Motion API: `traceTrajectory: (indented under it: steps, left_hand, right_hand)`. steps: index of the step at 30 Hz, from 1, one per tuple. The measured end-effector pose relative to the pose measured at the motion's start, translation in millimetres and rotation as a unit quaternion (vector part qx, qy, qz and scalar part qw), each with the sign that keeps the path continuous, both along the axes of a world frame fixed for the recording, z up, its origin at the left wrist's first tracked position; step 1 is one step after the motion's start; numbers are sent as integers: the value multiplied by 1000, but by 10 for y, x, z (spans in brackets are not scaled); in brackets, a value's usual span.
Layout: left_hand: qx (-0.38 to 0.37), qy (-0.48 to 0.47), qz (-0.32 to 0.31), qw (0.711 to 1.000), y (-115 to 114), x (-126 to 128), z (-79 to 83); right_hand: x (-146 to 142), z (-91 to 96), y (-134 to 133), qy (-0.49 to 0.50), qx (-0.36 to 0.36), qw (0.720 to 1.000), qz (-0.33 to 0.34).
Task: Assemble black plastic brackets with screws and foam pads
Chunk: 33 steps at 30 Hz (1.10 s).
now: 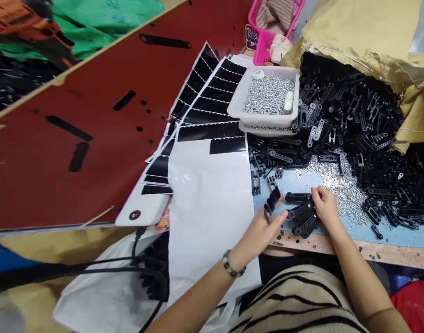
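My left hand (258,229), with a beaded bracelet on its wrist, has a small black sticker strip (273,199) with a wavy edge on its fingers; the strip is slightly blurred. To its right, my right hand (325,207) is closed on the ends of several black plastic arms (304,219), which fan out toward the left hand just above the table's front edge. Beside the left forearm lies a white backing sheet (212,194) with rows of black stickers (212,132) at its upper end.
A white tub (263,121) of silver screws stands behind the hands. Loose screws and nuts (341,192) and a heap of black plastic parts (353,115) cover the right side. A red-brown board (104,152) rises on the left, near a white device (142,215) with a cable.
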<state>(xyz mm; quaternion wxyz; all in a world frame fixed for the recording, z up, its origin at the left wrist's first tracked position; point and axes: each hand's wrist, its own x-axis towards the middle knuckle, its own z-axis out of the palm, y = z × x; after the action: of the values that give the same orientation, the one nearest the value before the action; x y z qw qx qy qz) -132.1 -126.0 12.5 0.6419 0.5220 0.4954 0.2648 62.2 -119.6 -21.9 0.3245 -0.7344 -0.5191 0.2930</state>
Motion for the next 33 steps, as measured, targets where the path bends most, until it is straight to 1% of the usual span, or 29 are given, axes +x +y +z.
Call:
traceTrajectory:
  steps: [1, 2, 3, 5, 7, 10, 12, 13, 14, 16, 18, 19, 20, 21, 23, 24, 25, 26, 27, 28, 29, 30, 32, 33]
  left_hand:
    - [95, 51, 30, 994, -13, -5, -10]
    - [179, 86, 46, 979, -10, 3, -19]
    - [246, 107, 40, 963, 9, 21, -27]
    - [331, 136, -16, 934, 88, 71, -44]
    - [366, 183, -70, 910, 187, 112, -76]
    - [377, 259, -109, 883, 282, 133, -163]
    - [382, 278, -127, 872, 293, 134, -225]
    - [385, 281, -133, 869, 290, 135, -246]
    - [387, 282, -135, 867, 286, 136, -257]
    - [391, 281, -122, 868, 286, 134, -238]
    - [384, 260, -93, 881, 303, 121, -171]
    - [375, 239, -79, 892, 314, 110, -126]
    - [363, 212, -69, 905, 323, 97, -79]
    - [349, 180, -67, 917, 328, 85, -35]
    - [309, 115, -69, 942, 319, 63, 31]
    - [284, 88, -55, 953, 302, 55, 48]
    - [262, 67, -22, 963, 277, 51, 54]
    - [246, 55, 22, 967, 244, 52, 51]
    - [239, 54, 64, 967, 206, 57, 41]
    - [242, 61, 88, 964, 165, 68, 28]
    - [253, 74, 84, 961, 124, 85, 14]
    - [267, 88, 54, 958, 85, 106, 4]
    - [284, 110, -42, 952, 23, 152, -3]
    - [287, 115, -77, 948, 0, 171, 0]
  right_hand:
    - [2, -5, 14, -26, -21, 999, 6]
    - [1, -2, 28, -59, -41, 997, 16]
    - [-6, 8, 42, -94, -61, 993, 29]
    - [-30, 44, 69, -166, -102, 979, 52]
    - [-61, 86, 86, -224, -142, 962, 63]
    - [-102, 116, 80, -274, -165, 946, 56]
    - [-114, 104, 55, -291, -146, 944, 55]
    - [-114, 93, 39, -298, -122, 945, 55]
    - [-109, 84, 24, -303, -88, 947, 54]
    - [-89, 86, 3, -291, 11, 955, 51]
    - [-67, 131, -2, -227, 125, 964, 64]
    - [-59, 172, 1, -178, 169, 966, 84]
    - [-53, 221, 5, -127, 197, 965, 115]
    - [-49, 276, 9, -81, 207, 963, 153]
    - [-34, 380, 7, -25, 190, 957, 220]
    - [-18, 421, -2, -11, 175, 956, 234]
    - [7, 452, -16, 1, 164, 959, 229]
    - [41, 473, -35, 17, 159, 965, 210]
    - [80, 485, -58, 35, 157, 970, 182]
    - [119, 493, -82, 54, 157, 974, 157]
    - [152, 498, -106, 69, 156, 975, 144]
    - [176, 505, -129, 79, 152, 974, 146]
    - [188, 527, -167, 75, 128, 969, 196]
    - [180, 543, -183, 66, 116, 964, 229]
